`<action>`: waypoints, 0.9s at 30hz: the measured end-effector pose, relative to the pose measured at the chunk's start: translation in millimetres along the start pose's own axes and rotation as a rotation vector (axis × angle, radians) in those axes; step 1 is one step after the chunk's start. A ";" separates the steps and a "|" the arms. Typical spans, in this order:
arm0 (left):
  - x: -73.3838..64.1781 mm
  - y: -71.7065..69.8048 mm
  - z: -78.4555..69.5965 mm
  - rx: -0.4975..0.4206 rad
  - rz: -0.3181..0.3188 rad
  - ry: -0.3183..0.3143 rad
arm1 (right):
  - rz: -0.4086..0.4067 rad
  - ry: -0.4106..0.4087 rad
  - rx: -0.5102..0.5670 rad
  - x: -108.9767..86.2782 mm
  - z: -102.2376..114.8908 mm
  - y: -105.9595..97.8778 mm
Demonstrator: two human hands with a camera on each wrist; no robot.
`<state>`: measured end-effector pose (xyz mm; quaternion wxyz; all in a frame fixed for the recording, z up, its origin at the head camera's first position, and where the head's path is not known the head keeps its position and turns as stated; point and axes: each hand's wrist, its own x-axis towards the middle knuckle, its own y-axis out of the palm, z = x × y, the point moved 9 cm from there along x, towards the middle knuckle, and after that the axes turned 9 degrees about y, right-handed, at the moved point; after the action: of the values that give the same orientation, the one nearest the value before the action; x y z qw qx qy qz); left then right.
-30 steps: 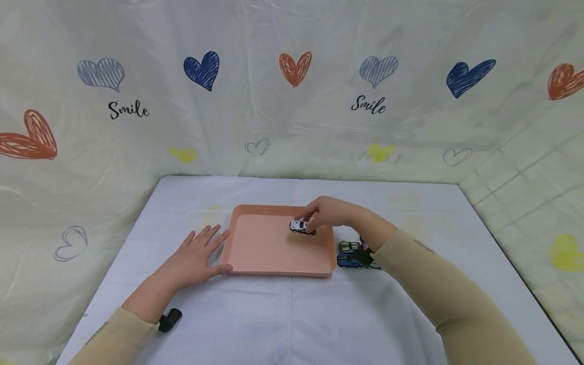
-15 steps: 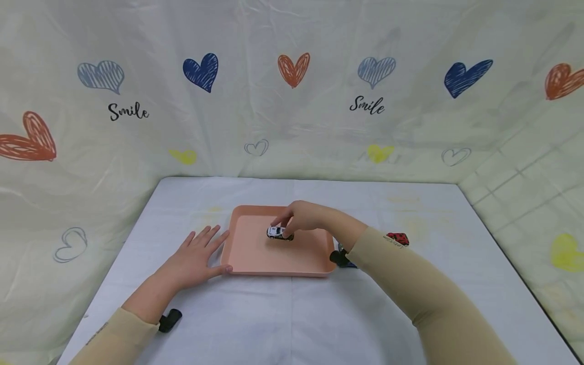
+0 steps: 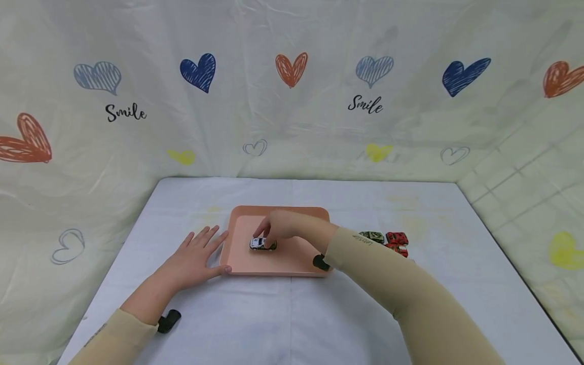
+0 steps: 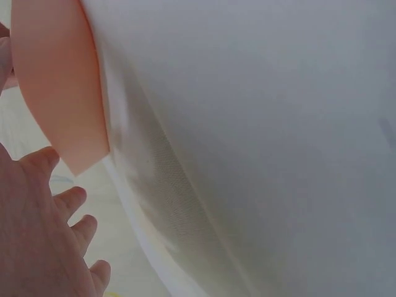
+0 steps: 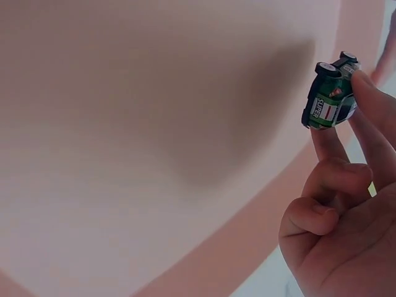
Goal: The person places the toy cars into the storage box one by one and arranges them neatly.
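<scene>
Right hand (image 3: 280,226) and toy car (image 3: 257,244): moved left over the tray (image 3: 283,266) since half a second ago, also slightly nearer the person; left hand (image 3: 193,261) stayed put.
Right grip: thumb and fingers pinched the toy car; two other fingers folded toward the palm.
Toy car: at the right hand's fingertips, over the tray's left half; white on top in head view, green with "SUPER" lettering in right wrist view. Contact with tray floor: couldn't tell.
Left fingers: spread, grasping nothing; thumb tip at the tray's near left corner, index tip just beside its left edge.
Tray: pink, under the right hand, right of the left hand.
Other cars: two red cars (image 3: 397,238) and a green patterned car (image 3: 371,236), well right of the right hand, beyond the right sleeve (image 3: 388,286), partly hidden by it.
Table (image 3: 255,319): white-covered, under both hands.
Backdrop (image 3: 319,30): hearts and "Smile" prints, beyond both hands.
</scene>
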<state>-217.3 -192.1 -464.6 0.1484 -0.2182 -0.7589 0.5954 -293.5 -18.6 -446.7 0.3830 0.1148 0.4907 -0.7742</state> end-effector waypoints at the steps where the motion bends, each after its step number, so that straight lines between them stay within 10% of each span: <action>1: -0.1 -0.1 -0.2 -0.002 0.001 0.002 | 0.001 -0.001 0.000 0.9 2.0 2.1; 27: 0.2 2.7 2.1 0.008 0.021 -0.003 | 0.065 -0.084 -0.186 8.5 20.9 29.9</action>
<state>-218.1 -193.2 -467.7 0.1419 -0.2248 -0.7544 0.6001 -274.1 -47.1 -461.2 0.4372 0.0620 0.5401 -0.7164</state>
